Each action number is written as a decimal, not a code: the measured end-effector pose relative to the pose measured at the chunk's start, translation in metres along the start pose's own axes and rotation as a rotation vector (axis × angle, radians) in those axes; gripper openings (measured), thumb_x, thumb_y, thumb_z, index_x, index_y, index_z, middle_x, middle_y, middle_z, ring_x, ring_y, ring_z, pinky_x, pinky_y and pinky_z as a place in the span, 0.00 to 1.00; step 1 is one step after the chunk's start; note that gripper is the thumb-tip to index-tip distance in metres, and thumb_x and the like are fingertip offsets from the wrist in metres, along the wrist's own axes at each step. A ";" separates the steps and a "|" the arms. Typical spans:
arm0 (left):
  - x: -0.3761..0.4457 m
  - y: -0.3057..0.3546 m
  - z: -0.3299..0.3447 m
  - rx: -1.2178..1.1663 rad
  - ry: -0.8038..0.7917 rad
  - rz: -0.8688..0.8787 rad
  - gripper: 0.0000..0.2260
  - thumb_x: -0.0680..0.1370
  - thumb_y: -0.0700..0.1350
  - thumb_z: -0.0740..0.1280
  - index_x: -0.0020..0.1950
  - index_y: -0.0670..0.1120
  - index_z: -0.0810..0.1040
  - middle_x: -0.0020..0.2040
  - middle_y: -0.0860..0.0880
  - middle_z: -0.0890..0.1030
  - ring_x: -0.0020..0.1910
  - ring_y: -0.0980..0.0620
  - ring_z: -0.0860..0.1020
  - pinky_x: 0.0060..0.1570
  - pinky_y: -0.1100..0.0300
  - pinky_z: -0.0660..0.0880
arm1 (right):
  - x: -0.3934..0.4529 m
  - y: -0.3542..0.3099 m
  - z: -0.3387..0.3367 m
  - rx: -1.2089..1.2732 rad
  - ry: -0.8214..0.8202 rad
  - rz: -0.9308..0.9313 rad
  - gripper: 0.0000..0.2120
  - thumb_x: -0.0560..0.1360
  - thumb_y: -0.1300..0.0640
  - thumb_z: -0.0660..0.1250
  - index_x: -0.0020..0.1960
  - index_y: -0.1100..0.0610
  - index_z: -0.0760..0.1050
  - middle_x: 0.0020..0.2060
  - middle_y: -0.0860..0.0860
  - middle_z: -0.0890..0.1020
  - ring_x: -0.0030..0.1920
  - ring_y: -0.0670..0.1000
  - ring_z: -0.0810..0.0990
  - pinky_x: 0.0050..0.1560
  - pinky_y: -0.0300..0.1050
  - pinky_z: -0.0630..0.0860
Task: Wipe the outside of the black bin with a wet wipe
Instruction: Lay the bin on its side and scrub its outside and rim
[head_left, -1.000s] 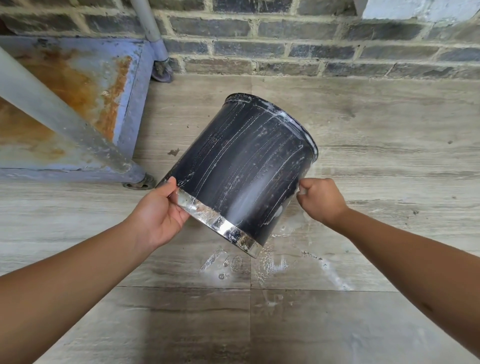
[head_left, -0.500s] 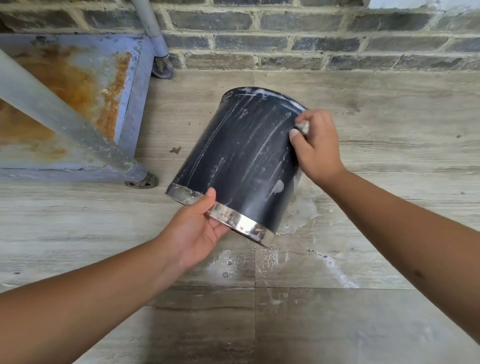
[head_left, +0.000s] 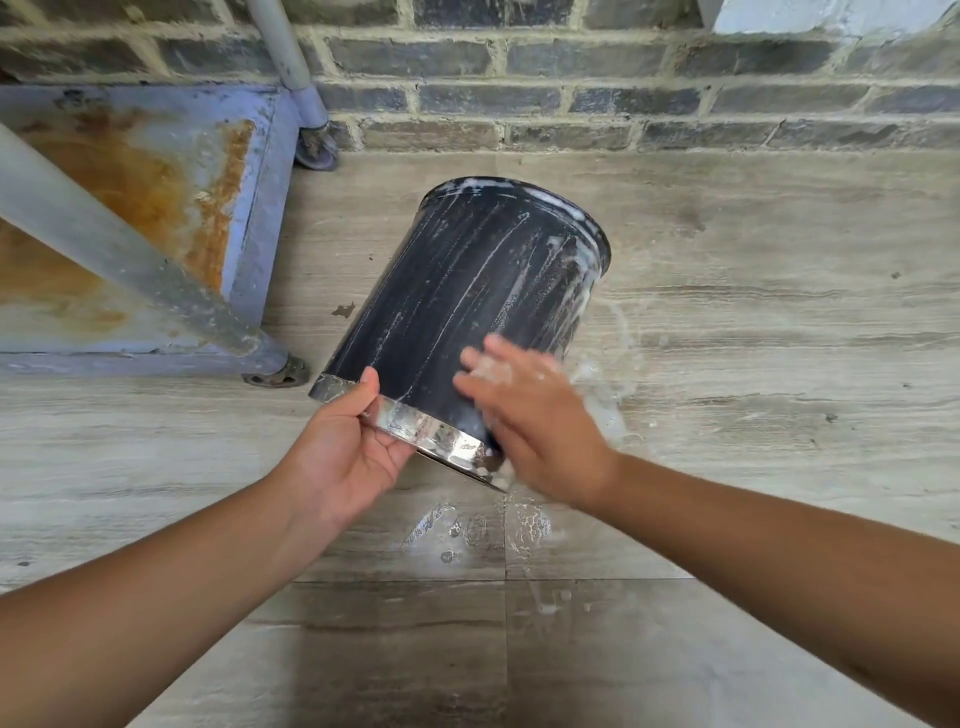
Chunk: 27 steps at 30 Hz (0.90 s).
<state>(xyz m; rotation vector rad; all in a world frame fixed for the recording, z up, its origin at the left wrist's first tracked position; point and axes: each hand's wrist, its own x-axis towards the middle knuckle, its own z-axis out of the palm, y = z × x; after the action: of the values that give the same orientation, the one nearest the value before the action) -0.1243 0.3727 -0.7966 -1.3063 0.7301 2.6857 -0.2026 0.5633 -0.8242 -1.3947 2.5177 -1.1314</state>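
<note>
Black bin (head_left: 467, 306): I hold it in the air above the tiled floor (head_left: 753, 364), tilted, its closed bottom pointing away from me toward the brick wall (head_left: 571, 93) and its shiny metal rim band (head_left: 415, 423) toward me. White soapy streaks run along its side.

Left hand (head_left: 348, 457): my fingers are closed around the rim band, thumb on the outside; this hand alone carries the bin.

Right hand (head_left: 530, 415): it lies flat on the lower right side of the bin, close to the rim band, and it is blurred. White foam covers the fingers (head_left: 493, 366). The wet wipe should be under the palm, but I cannot see it, so I cannot tell how much the fingers are curled on it.

Step in hand: I judge I am rubbing the side wall lengthwise.

How to do well: press the wipe flat, make long overlapping strokes between bottom and rim, and turn the bin a little with the left hand so that no strip stays streaked.

Risk: the band looks wet, so the left grip must be firm.

Floor below: foam drops (head_left: 483, 525) lie under the bin.
</note>
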 end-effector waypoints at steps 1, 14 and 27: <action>0.000 0.000 0.001 0.005 0.008 0.008 0.14 0.68 0.46 0.70 0.48 0.38 0.75 0.39 0.39 0.85 0.40 0.46 0.86 0.38 0.50 0.83 | -0.008 -0.007 0.005 -0.003 -0.029 -0.075 0.20 0.76 0.63 0.62 0.67 0.51 0.69 0.68 0.51 0.73 0.72 0.55 0.66 0.69 0.63 0.63; -0.008 0.017 0.013 -0.042 0.078 0.081 0.09 0.80 0.45 0.64 0.52 0.40 0.78 0.52 0.42 0.85 0.48 0.49 0.85 0.45 0.52 0.82 | 0.011 -0.047 -0.019 0.163 -0.045 -0.301 0.14 0.78 0.64 0.62 0.63 0.55 0.74 0.47 0.52 0.83 0.42 0.48 0.82 0.40 0.40 0.79; -0.020 0.025 -0.010 -0.107 0.137 0.115 0.10 0.82 0.45 0.61 0.56 0.41 0.79 0.56 0.44 0.84 0.53 0.50 0.84 0.47 0.51 0.82 | 0.096 0.049 -0.034 0.389 0.559 0.550 0.11 0.81 0.57 0.62 0.61 0.52 0.76 0.56 0.45 0.80 0.35 0.43 0.81 0.26 0.33 0.73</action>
<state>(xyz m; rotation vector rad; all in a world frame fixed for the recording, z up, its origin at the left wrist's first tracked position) -0.1112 0.3490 -0.7773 -1.5317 0.7046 2.7820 -0.3072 0.5262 -0.8012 -0.2801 2.5224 -1.9043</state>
